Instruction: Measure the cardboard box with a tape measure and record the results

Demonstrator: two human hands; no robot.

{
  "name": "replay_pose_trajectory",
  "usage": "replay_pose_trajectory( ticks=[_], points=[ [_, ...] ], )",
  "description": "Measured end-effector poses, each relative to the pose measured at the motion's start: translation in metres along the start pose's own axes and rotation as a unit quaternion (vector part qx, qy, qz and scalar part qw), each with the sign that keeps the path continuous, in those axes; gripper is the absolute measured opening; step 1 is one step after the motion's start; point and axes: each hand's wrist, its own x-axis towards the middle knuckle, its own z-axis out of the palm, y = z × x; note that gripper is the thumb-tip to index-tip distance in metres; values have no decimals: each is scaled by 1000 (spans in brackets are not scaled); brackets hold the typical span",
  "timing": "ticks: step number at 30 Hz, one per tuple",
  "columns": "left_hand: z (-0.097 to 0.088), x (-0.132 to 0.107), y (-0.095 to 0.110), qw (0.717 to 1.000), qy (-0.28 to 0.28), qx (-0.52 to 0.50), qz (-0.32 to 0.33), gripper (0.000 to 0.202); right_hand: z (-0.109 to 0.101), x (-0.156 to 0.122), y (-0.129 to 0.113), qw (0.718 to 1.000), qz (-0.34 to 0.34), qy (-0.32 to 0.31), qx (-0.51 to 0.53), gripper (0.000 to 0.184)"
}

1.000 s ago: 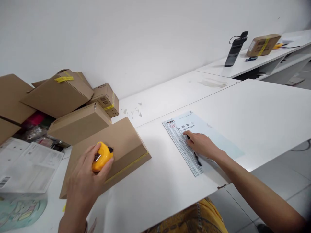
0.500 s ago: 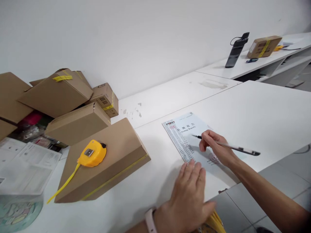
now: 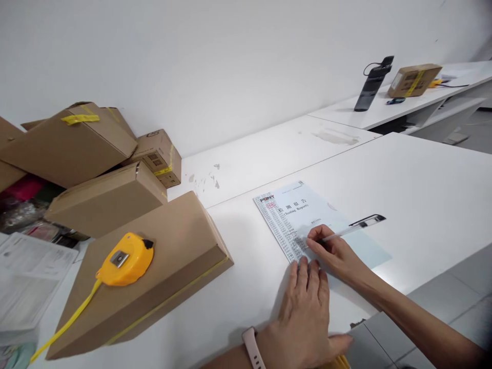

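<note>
A printed report booklet [image 3: 295, 210] lies on the white table, its cover reading "Testing Report". My left hand [image 3: 303, 312] is spread flat at the booklet's near edge, fingertips touching it and thumb stretched to the right. Above the cover, my right hand [image 3: 338, 256] pinches a pen [image 3: 361, 225] whose back end slants up to the right. The pen's tip points down at the booklet's patterned left strip; whether it touches the paper I cannot tell.
A cardboard box [image 3: 154, 266] sits left of the booklet, with a yellow tape measure [image 3: 126, 259] on top. More cartons [image 3: 73, 143] are piled behind it against the wall. A dark water bottle [image 3: 372, 87] and a small taped box [image 3: 415, 81] stand at the far right.
My right hand has moved down and left over the booklet, and the pen now tilts with its tip downward. My left hand stays at the near edge. The view has shifted slightly.
</note>
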Motion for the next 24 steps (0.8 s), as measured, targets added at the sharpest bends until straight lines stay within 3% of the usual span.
replay_pose_trajectory(
  ticks=[5, 12, 24],
  points=[
    [5, 2, -2, 1000, 13, 8, 2, 91, 1, 2, -2, 1000, 1, -15, 23, 37],
    [4, 3, -2, 999, 32, 26, 3, 91, 4, -2, -4, 993, -15, 29, -112, 35],
    [3, 3, 0, 998, 26, 49, 7, 88, 5, -3, -2, 989, -63, 13, -134, 30]
  ],
)
